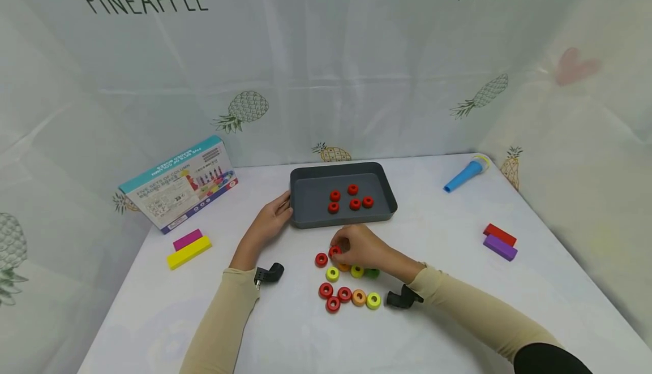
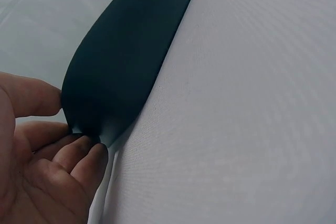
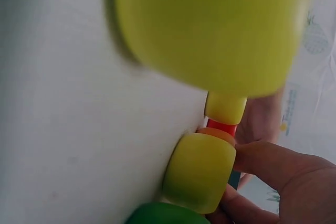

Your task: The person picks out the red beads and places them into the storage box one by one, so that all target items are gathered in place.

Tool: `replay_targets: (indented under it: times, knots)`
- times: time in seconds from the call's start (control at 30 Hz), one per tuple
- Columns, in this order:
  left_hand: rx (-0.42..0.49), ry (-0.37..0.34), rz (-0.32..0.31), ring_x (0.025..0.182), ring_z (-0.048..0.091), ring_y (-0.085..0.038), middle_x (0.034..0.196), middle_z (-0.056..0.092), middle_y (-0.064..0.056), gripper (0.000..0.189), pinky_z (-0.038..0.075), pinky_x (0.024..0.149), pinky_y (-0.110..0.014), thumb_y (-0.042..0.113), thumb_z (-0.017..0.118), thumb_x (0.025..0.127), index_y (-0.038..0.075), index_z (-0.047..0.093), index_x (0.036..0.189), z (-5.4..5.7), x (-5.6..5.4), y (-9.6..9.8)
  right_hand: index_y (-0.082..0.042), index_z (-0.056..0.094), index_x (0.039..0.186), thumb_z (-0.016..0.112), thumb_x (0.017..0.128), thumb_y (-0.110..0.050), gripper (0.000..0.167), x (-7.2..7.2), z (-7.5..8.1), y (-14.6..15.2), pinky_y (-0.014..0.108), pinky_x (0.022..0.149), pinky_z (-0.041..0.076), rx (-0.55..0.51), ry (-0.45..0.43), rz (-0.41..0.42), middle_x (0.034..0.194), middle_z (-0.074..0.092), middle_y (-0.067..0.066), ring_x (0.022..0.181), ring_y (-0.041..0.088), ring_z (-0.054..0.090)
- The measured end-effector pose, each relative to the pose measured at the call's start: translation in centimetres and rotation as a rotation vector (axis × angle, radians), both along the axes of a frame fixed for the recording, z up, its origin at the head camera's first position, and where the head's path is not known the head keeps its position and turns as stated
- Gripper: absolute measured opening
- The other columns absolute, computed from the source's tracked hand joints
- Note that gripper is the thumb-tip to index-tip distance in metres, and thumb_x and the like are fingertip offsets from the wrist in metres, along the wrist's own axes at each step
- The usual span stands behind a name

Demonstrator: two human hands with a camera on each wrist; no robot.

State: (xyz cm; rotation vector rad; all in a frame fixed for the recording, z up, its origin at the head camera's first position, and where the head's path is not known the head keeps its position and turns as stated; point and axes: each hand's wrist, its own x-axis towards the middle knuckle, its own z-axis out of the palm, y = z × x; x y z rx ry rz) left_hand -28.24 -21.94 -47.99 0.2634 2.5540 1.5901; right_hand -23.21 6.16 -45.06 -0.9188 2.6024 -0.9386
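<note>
My left hand [image 1: 271, 219] holds the left end of a dark grey tray [image 1: 301, 220]; in the left wrist view its fingers [image 2: 81, 163] bend against the tray's corner. Several red rings [image 1: 353, 189] lie inside the tray. Just in front of it, my right hand [image 1: 364, 246] pinches a red ring [image 1: 334, 250] between thumb and fingertips. Another red ring [image 1: 321, 259] lies to its left. Under and beside the hand are an orange ring [image 1: 344, 267], yellow rings [image 1: 332, 274] and a partly hidden green ring [image 1: 372, 273]. The right wrist view shows yellow rings [image 3: 199, 171] close to the fingers.
Nearer the body lies a group of red rings [image 1: 333, 304], an orange ring [image 1: 359, 297] and a yellow ring [image 1: 373, 300]. A printed box [image 1: 178, 184] stands at left behind yellow [image 1: 189, 252] and magenta blocks. Red and purple blocks [image 1: 500, 247] and a blue toy [image 1: 463, 176] lie right.
</note>
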Motion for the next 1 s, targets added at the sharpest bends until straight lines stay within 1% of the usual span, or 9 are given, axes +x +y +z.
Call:
replay_targets:
  times: [0.17, 0.37, 0.53, 0.63, 0.73, 0.9, 1.0]
  knots:
    - [0.007, -0.002, 0.002, 0.148, 0.039, -0.028, 0.162, 0.036, -0.015, 0.060, 0.030, 0.124, -0.043, 0.018, 0.049, 0.106, 0.008, 0.026, 0.161, 0.3, 0.1, 0.1, -0.012, 0.078, 0.095, 0.081, 0.083, -0.015, 0.013, 0.0, 0.0, 0.0, 0.020, 0.066, 0.053, -0.011, 0.012, 0.001, 0.086, 0.071, -0.003, 0.077, 0.009, 0.058]
    - [0.004, -0.013, 0.004, 0.148, 0.039, -0.028, 0.162, 0.035, -0.015, 0.060, 0.030, 0.124, -0.043, 0.018, 0.049, 0.106, 0.009, 0.025, 0.161, 0.2, 0.2, 0.1, -0.014, 0.078, 0.097, 0.082, 0.083, -0.017, 0.014, 0.1, 0.2, -0.1, 0.021, 0.068, 0.053, 0.000, 0.003, 0.011, 0.088, 0.070, -0.005, 0.079, 0.009, 0.058]
    - [-0.007, -0.008, 0.010, 0.148, 0.040, -0.027, 0.162, 0.036, -0.014, 0.060, 0.030, 0.124, -0.043, 0.018, 0.048, 0.106, 0.009, 0.026, 0.161, 0.1, 0.2, 0.1, -0.016, 0.079, 0.099, 0.082, 0.083, -0.018, 0.016, 0.0, 1.0, -0.2, 0.021, 0.071, 0.053, 0.001, 0.010, 0.016, 0.091, 0.071, -0.007, 0.082, 0.012, 0.058]
    - [-0.003, -0.005, 0.005, 0.148, 0.039, -0.028, 0.162, 0.035, -0.014, 0.060, 0.030, 0.124, -0.043, 0.017, 0.048, 0.106, 0.009, 0.025, 0.161, 0.1, 0.2, 0.1, -0.016, 0.079, 0.100, 0.081, 0.084, -0.019, 0.016, -0.1, 1.6, -0.2, 0.022, 0.067, 0.052, 0.004, 0.004, 0.031, 0.090, 0.070, -0.007, 0.081, 0.012, 0.058]
    - [0.003, -0.007, 0.000, 0.149, 0.039, -0.028, 0.163, 0.035, -0.015, 0.060, 0.031, 0.124, -0.043, 0.017, 0.048, 0.106, 0.008, 0.025, 0.161, 0.1, 0.2, 0.1, -0.016, 0.080, 0.101, 0.080, 0.085, -0.019, 0.016, -0.3, 2.2, -0.3, 0.021, 0.066, 0.052, 0.007, 0.003, 0.043, 0.090, 0.069, -0.006, 0.081, 0.013, 0.058]
    - [0.005, -0.015, 0.004, 0.149, 0.039, -0.026, 0.163, 0.036, -0.013, 0.060, 0.030, 0.124, -0.043, 0.019, 0.049, 0.107, 0.009, 0.026, 0.161, 0.1, 0.2, 0.1, -0.014, 0.079, 0.103, 0.079, 0.086, -0.018, 0.017, -0.7, 3.0, -0.4, 0.020, 0.074, 0.055, 0.001, 0.044, 0.072, 0.095, 0.072, -0.005, 0.085, 0.013, 0.062]
    - [0.009, -0.020, 0.010, 0.149, 0.040, -0.025, 0.162, 0.037, -0.012, 0.060, 0.030, 0.124, -0.042, 0.019, 0.049, 0.106, 0.010, 0.027, 0.161, 0.1, 0.1, 0.1, -0.013, 0.079, 0.103, 0.079, 0.085, -0.016, 0.019, -1.1, 3.4, -0.5, 0.021, 0.076, 0.057, -0.005, 0.058, 0.096, 0.098, 0.074, -0.003, 0.086, 0.014, 0.063]
